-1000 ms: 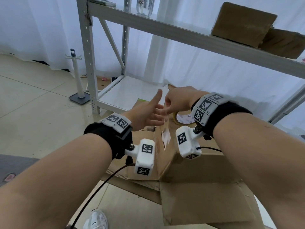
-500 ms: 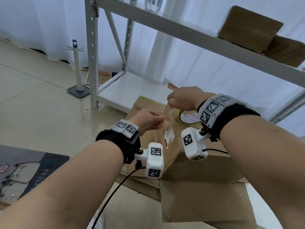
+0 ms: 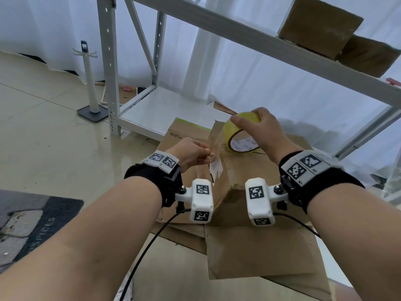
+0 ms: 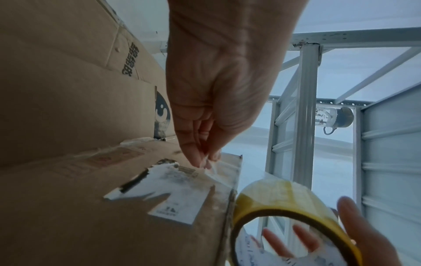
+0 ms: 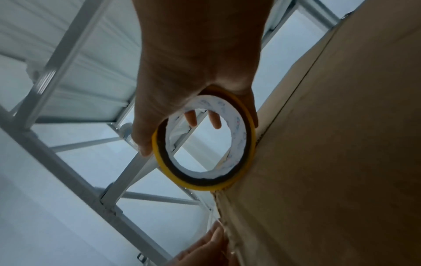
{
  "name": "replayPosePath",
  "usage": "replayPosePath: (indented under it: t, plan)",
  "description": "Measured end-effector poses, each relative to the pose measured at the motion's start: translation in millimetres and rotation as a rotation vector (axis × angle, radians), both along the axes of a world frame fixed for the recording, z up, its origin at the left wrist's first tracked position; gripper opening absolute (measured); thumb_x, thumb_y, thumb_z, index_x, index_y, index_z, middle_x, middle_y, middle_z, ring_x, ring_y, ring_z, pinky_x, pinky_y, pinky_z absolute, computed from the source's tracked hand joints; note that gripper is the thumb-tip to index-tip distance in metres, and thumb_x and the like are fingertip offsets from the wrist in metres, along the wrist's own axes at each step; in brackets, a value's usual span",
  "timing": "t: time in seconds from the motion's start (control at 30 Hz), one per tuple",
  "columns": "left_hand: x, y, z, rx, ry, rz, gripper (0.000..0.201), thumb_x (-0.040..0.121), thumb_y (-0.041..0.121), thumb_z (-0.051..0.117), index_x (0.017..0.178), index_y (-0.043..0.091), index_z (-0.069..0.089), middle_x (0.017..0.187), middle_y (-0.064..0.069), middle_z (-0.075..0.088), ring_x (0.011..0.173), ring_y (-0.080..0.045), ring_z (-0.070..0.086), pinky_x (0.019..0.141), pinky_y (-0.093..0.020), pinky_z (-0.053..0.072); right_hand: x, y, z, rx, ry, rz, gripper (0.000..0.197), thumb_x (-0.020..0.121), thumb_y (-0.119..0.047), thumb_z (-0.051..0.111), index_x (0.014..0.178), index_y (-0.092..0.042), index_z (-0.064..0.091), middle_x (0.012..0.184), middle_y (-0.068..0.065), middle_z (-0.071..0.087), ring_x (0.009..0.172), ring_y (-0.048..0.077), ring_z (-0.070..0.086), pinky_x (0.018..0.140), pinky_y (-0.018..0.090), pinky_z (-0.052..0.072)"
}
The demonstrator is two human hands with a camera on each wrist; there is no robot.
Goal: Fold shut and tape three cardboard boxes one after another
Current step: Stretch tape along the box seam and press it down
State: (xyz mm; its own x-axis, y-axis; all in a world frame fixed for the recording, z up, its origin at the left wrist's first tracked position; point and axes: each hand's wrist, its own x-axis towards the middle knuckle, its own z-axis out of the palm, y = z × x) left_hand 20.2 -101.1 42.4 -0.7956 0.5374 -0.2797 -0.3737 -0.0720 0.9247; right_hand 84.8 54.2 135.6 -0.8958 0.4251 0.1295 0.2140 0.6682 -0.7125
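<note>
1. The right hand grips a yellow roll of tape from above, thumb on one side and fingers curled over the rim; in the right wrist view two fingertips show through the roll's white core.
2. The roll sits at the far top edge of the cardboard box, touching or just above it; I cannot tell which.
3. The left hand pinches the free end of the clear tape strip between thumb and fingertips, just beside the box's upper left side.
4. The strip runs from the roll to that pinch, over the box's edge.
5. A torn white label is stuck on the box side just under the left hand.
6. The box stands on flattened cardboard on the floor.
7. Behind it is a metal shelf rack; two more brown boxes sit on its upper shelf.
8. A white stand is on the floor at the left, and a dark mat lies nearer.
</note>
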Motion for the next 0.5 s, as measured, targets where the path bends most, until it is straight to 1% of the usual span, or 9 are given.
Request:
replayPosePath:
  t: [0.07, 0.1, 0.13, 0.2, 0.23, 0.3, 0.37, 0.43, 0.5]
  plan:
    - [-1, 4, 0, 0.0, 0.003, -0.017, 0.01, 0.091, -0.011, 0.05, 0.09, -0.004, 0.057, 0.077, -0.014, 0.061, 0.064, -0.016, 0.06, 0.058, -0.02, 0.057, 2, 3, 2, -0.081, -0.036, -0.055, 0.078, 0.072, -0.061, 0.071, 0.129, -0.017, 0.041, 0.116, 0.0, 0.049, 0.107, 0.02, 0.049, 0.095, 0.038, 0.044]
    - [-1, 6, 1, -0.009, 0.01, -0.022, 0.012, 0.091, -0.012, 0.049, 0.09, -0.004, 0.058, 0.077, -0.014, 0.061, 0.064, -0.016, 0.059, 0.058, -0.02, 0.057, 1, 3, 4, -0.085, -0.065, -0.067, 0.086, 0.07, -0.065, 0.071, 0.133, -0.016, 0.038, 0.119, 0.0, 0.048, 0.109, 0.02, 0.049, 0.097, 0.041, 0.044]
    - [0, 7, 1, -0.02, 0.016, -0.024, 0.013, 0.09, -0.013, 0.049, 0.089, -0.004, 0.058, 0.076, -0.014, 0.061, 0.064, -0.017, 0.058, 0.057, -0.02, 0.056, 0, 3, 6, -0.071, -0.106, -0.07, 0.092, 0.067, -0.069, 0.069, 0.135, -0.016, 0.037, 0.119, 0.0, 0.049, 0.109, 0.02, 0.05, 0.096, 0.044, 0.046]
    - [-1, 9, 0, -0.031, 0.021, -0.017, 0.013, 0.09, -0.014, 0.049, 0.088, -0.003, 0.057, 0.076, -0.015, 0.059, 0.063, -0.017, 0.057, 0.055, -0.019, 0.056, -2, 1, 12, -0.035, -0.203, -0.055, 0.1, 0.063, -0.075, 0.067, 0.137, -0.015, 0.038, 0.121, 0.002, 0.051, 0.109, 0.022, 0.053, 0.089, 0.047, 0.052]
    - [-1, 10, -1, -0.034, 0.022, -0.011, 0.013, 0.09, -0.013, 0.049, 0.087, -0.003, 0.056, 0.075, -0.015, 0.059, 0.063, -0.017, 0.057, 0.055, -0.018, 0.055, -2, -1, 14, -0.032, -0.239, -0.048, 0.098, 0.063, -0.075, 0.066, 0.136, -0.016, 0.038, 0.122, 0.003, 0.052, 0.108, 0.024, 0.055, 0.084, 0.049, 0.055]
    - [-1, 10, -3, -0.046, 0.024, 0.004, 0.013, 0.09, -0.013, 0.05, 0.085, -0.003, 0.056, 0.075, -0.015, 0.059, 0.062, -0.017, 0.057, 0.053, -0.018, 0.055, -3, -3, 17, -0.037, -0.257, -0.049, 0.084, 0.07, -0.067, 0.065, 0.132, -0.017, 0.038, 0.119, 0.005, 0.052, 0.106, 0.027, 0.056, 0.08, 0.05, 0.056]
    - [-1, 11, -5, -0.074, 0.042, 0.014, 0.015, 0.09, -0.012, 0.05, 0.082, -0.001, 0.057, 0.076, -0.016, 0.059, 0.062, -0.018, 0.058, 0.053, -0.018, 0.055, -4, -4, 16, -0.028, -0.256, -0.044, 0.082, 0.07, -0.061, 0.067, 0.133, -0.018, 0.035, 0.117, 0.005, 0.05, 0.107, 0.026, 0.055, 0.084, 0.05, 0.055]
    - [0, 12, -7, -0.121, 0.077, 0.022, 0.017, 0.091, -0.011, 0.05, 0.08, 0.0, 0.057, 0.076, -0.016, 0.059, 0.062, -0.018, 0.057, 0.053, -0.017, 0.055, -3, -6, 13, -0.01, -0.232, -0.038, 0.091, 0.067, -0.064, 0.071, 0.136, -0.018, 0.033, 0.119, 0.002, 0.049, 0.109, 0.024, 0.053, 0.09, 0.048, 0.052]
    - [1, 13, -9, -0.159, 0.113, 0.027, 0.018, 0.09, -0.01, 0.051, 0.078, 0.001, 0.056, 0.077, -0.016, 0.06, 0.062, -0.018, 0.057, 0.055, -0.019, 0.055, -1, -8, 10, 0.01, -0.187, -0.034, 0.093, 0.066, -0.066, 0.072, 0.135, -0.017, 0.035, 0.119, 0.001, 0.05, 0.109, 0.022, 0.052, 0.093, 0.045, 0.049]
